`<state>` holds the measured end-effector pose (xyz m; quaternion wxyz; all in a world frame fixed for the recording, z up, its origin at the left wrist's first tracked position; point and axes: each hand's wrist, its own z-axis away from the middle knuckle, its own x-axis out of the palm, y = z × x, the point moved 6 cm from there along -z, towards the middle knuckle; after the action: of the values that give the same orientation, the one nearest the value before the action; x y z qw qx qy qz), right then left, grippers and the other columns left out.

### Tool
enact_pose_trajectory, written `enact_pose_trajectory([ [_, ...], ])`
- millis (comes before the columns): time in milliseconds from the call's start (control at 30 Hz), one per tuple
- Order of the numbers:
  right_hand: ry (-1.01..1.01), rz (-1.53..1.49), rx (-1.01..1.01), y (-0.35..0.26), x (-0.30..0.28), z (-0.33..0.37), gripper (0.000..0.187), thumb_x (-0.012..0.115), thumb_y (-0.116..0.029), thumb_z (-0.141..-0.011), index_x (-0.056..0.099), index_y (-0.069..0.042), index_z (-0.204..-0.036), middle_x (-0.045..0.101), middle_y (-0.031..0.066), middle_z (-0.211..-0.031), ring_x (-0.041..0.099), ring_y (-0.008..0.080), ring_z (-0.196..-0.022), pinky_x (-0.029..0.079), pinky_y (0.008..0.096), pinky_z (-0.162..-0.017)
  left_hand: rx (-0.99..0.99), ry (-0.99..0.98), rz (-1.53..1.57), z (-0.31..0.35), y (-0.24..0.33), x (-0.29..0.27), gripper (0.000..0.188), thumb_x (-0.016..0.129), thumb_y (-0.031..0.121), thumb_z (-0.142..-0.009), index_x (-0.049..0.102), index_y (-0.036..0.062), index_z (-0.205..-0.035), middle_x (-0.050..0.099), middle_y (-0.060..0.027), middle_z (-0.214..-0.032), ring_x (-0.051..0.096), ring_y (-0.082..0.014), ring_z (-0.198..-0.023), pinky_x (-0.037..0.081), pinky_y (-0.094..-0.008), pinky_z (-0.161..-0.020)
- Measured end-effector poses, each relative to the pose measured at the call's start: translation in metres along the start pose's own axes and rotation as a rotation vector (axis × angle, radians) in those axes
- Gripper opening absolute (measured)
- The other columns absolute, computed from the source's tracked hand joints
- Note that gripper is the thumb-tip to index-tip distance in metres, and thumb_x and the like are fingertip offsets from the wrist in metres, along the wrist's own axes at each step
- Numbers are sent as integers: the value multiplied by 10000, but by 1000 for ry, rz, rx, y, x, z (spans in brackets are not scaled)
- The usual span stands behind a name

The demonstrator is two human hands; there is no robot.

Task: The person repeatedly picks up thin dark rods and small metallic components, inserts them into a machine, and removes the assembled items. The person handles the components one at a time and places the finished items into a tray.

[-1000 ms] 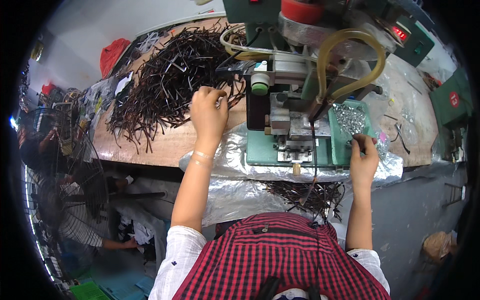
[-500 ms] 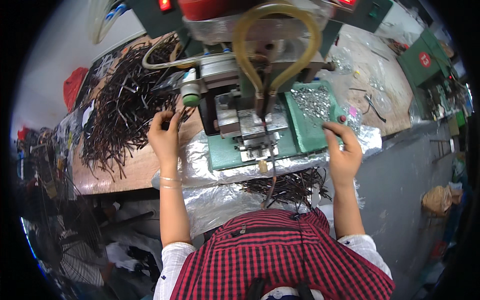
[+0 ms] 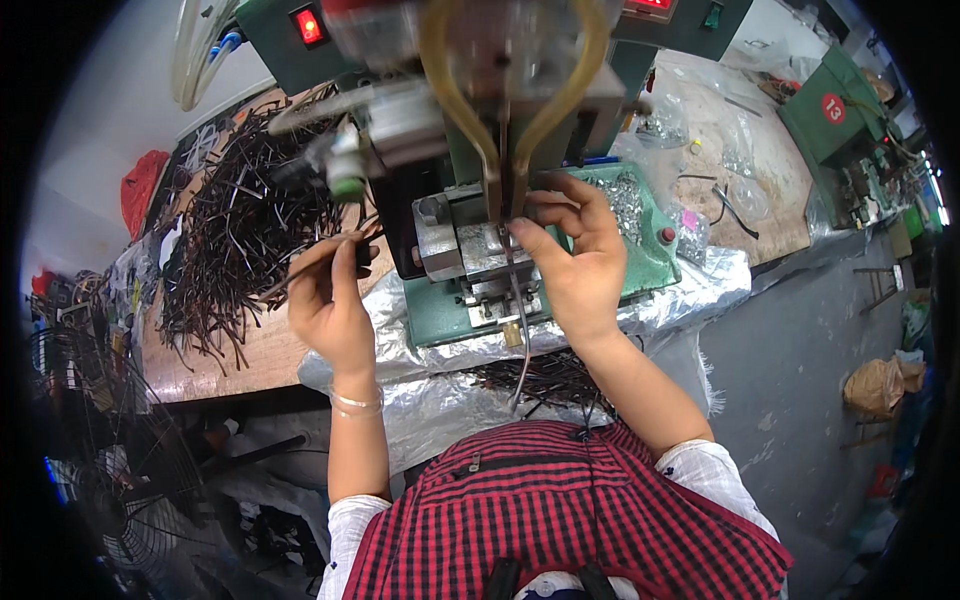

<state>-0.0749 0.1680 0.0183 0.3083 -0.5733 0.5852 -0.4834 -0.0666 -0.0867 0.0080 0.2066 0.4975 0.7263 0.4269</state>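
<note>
My left hand (image 3: 338,318) pinches a dark, thin cable-like strip (image 3: 283,282) between thumb and fingers, left of a green bench press. My right hand (image 3: 588,285) reaches into the press, its thumb tip and curled fingers close together at the metal fixture (image 3: 438,243) under the tool head. Whatever those fingertips hold, if anything, is too small or hidden to make out. Another thin strip (image 3: 526,350) runs from the fixture down over the front edge. Beside my right hand is a green tray (image 3: 655,280) with many small shiny metal pieces (image 3: 627,197).
A large heap of dark strips (image 3: 235,230) covers the table's left side, and more strips (image 3: 540,380) lie below the press on silvery sheeting (image 3: 420,395). Yellowish tubes (image 3: 447,75) loop above the tool. Another green machine (image 3: 835,105) stands at the far right.
My right hand has moved left from the tray to the press fixture. My left hand, formerly at the heap's edge, has come slightly nearer me with a strip in its fingers.
</note>
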Motion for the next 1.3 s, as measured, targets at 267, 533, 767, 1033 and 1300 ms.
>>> enact_pose_trajectory([
  [267,-210,3,2,-39,2,20,658,621,91,-837,468,24,-1473,597,150,-1381,622,234,-1220,441,375,-1111,701,-482,-296,46,87,52,264,831,22,-829,684,38,-1048,750,-190,-1118,661,-188,-683,530,-282,-596],
  [533,70,315,64,10,-114,-29,577,503,88,-890,528,-35,-1453,665,137,-1364,616,184,-1232,466,301,-1030,1009,-550,-366,60,68,91,242,875,118,-761,679,79,-896,760,-121,-1062,551,-99,-575,423,-230,-492],
  [767,73,843,65,43,-151,3,320,629,34,-869,701,1,-1179,751,87,-1116,664,136,-963,516,280,-890,1003,-532,-384,60,65,92,243,876,122,-763,682,97,-907,765,-106,-1055,543,-82,-533,410,-221,-474],
  [1033,-61,1199,-232,36,-116,7,133,761,-52,-799,744,-71,-930,665,141,-934,623,378,-965,466,467,-1014,718,-579,-357,63,69,73,366,839,-13,-744,739,41,-1092,768,-159,-1160,668,-174,-635,487,-267,-526],
  [1300,-58,1241,-204,42,-117,3,94,667,-3,-891,639,-10,-981,675,186,-919,646,406,-898,503,485,-834,718,-327,-871,49,66,-1,260,805,4,-789,749,36,-1041,762,-123,-1081,650,-196,-659,508,-298,-594],
])
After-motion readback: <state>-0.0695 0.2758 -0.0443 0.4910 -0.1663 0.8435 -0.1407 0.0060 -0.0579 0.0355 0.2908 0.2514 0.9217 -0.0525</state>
